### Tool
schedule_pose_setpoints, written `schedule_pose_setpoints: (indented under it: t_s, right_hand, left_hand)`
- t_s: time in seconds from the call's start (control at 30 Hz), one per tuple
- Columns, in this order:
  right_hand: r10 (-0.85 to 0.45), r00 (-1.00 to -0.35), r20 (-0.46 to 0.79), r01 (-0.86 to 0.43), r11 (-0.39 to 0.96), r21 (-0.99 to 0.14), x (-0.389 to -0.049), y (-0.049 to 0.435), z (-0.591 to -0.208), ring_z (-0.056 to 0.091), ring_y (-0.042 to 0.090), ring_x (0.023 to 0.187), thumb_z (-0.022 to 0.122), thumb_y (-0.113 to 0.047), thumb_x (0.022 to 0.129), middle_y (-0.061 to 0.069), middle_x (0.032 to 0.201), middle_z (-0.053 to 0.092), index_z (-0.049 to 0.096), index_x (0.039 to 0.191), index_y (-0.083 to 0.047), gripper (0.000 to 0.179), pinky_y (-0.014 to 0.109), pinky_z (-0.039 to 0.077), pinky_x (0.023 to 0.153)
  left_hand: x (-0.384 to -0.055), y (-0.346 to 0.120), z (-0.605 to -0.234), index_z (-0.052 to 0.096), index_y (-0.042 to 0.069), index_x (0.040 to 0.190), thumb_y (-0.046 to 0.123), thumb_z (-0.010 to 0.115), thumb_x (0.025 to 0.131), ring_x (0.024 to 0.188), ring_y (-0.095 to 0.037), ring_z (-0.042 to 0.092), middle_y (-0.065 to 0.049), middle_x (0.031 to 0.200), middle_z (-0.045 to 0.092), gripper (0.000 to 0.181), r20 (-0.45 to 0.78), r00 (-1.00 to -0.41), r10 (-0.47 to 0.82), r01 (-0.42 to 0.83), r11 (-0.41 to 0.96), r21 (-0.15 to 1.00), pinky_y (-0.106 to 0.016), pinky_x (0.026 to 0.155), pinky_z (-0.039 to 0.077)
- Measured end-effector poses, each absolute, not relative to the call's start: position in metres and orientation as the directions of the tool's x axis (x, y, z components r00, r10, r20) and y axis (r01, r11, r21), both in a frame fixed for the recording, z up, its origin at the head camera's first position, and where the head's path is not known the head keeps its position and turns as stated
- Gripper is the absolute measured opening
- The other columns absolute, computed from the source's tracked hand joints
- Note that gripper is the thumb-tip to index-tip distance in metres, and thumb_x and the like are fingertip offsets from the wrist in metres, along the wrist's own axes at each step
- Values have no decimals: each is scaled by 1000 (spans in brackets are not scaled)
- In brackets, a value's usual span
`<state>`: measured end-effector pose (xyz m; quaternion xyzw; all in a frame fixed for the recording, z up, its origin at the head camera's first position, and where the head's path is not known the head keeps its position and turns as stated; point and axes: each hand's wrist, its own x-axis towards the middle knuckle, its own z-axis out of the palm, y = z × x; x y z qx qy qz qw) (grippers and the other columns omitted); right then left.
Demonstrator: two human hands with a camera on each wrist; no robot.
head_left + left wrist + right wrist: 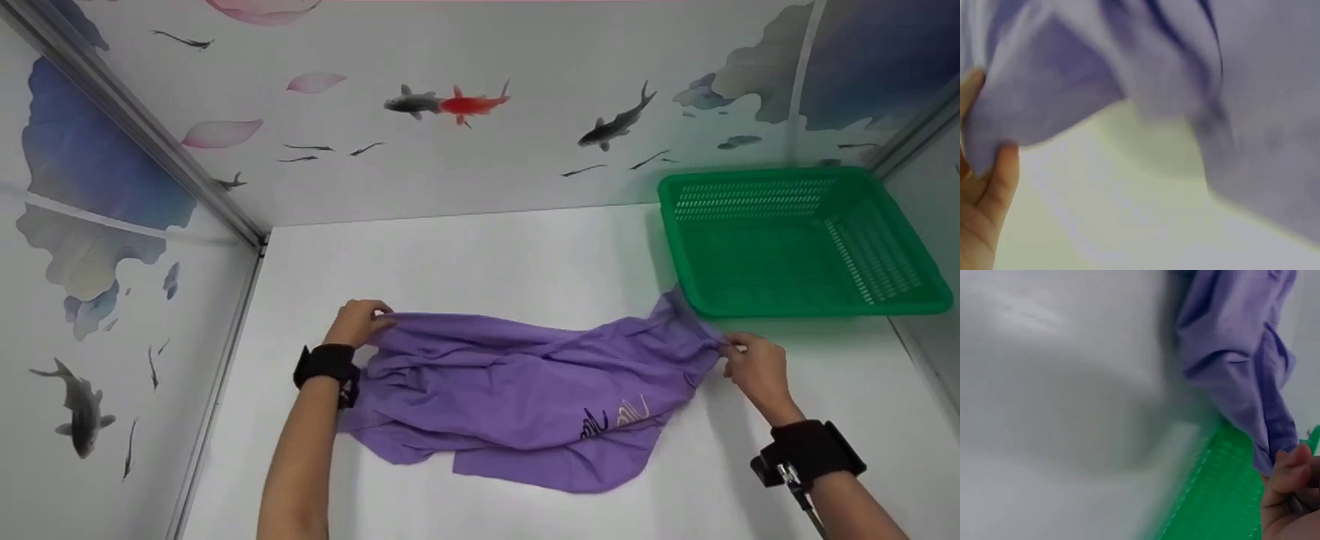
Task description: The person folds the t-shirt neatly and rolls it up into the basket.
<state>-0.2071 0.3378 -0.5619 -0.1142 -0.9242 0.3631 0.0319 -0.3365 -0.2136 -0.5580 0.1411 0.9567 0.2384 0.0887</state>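
A purple garment (pixel 517 390), creased and folded over itself, lies stretched sideways across the white table. Dark and pale script lettering shows near its lower right. At its upper left corner my left hand (pixel 358 322) pinches the cloth edge; in the left wrist view, thumb and fingers (pixel 1004 174) grip the purple fabric (pixel 1067 84). My right hand (pixel 757 371) pinches the right end beside the basket. The right wrist view has the fingertips (pixel 1292 467) closed on a gathered strip of the cloth (pixel 1235 360).
A green plastic basket (pixel 806 307) with slotted walls stands at the back right, its near left corner against the garment. White panels printed with fish (pixel 611 127) enclose the white table (pixel 465 262) at the back and sides.
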Motion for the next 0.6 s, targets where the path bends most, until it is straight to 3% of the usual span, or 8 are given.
schedule_pose_setpoints:
  t_s: [0.13, 0.23, 0.33, 0.43, 0.6]
  right_hand:
    - [185, -978, -97, 194, 628, -754, -216, 321, -542, 58, -3, 51, 52, 2, 94, 19, 72, 68, 57, 107, 21, 24, 14, 47, 53]
    - [150, -983, -110, 182, 655, -734, -228, 307, -536, 58, -1, 51, 51, -1, 95, 22, 76, 67, 57, 106, 21, 26, 15, 47, 51]
    - [143, -982, -125, 190, 691, -698, -241, 299, -530, 56, 4, 47, 48, -3, 97, 16, 66, 64, 58, 105, 21, 28, 18, 46, 48]
    - [166, -971, -172, 239, 657, -715, -259, 294, -520, 55, 4, 45, 41, -5, 100, 12, 65, 62, 55, 110, 22, 32, 20, 47, 47]
    - [231, -952, -203, 299, 541, -786, -292, 286, -491, 57, -2, 50, 30, -14, 105, 12, 80, 60, 46, 129, 18, 43, 18, 49, 54]
  left_hand:
    - [-322, -245, -545, 73, -5, 97, 15, 70, 89, 79, -32, 62, -20, 90, 69, 22, -126, -934, 333, 217, 813, 541, -45, 71, 49]
    - [-311, -266, -539, 73, -6, 91, 15, 71, 89, 86, -36, 60, -21, 94, 65, 21, -159, -937, 311, 159, 785, 599, -47, 76, 49]
    - [-302, -278, -535, 72, -6, 87, 15, 69, 89, 101, -40, 58, -23, 107, 62, 22, -216, -934, 285, 68, 734, 676, -48, 82, 49]
    - [-300, -282, -529, 70, -8, 95, 16, 64, 93, 102, -32, 61, -22, 111, 65, 25, -258, -929, 264, -29, 645, 764, -41, 81, 52]
    - [-313, -277, -516, 68, -11, 97, 10, 61, 93, 72, -11, 61, -15, 87, 68, 22, -138, -985, 107, -47, 598, 800, -21, 67, 51]
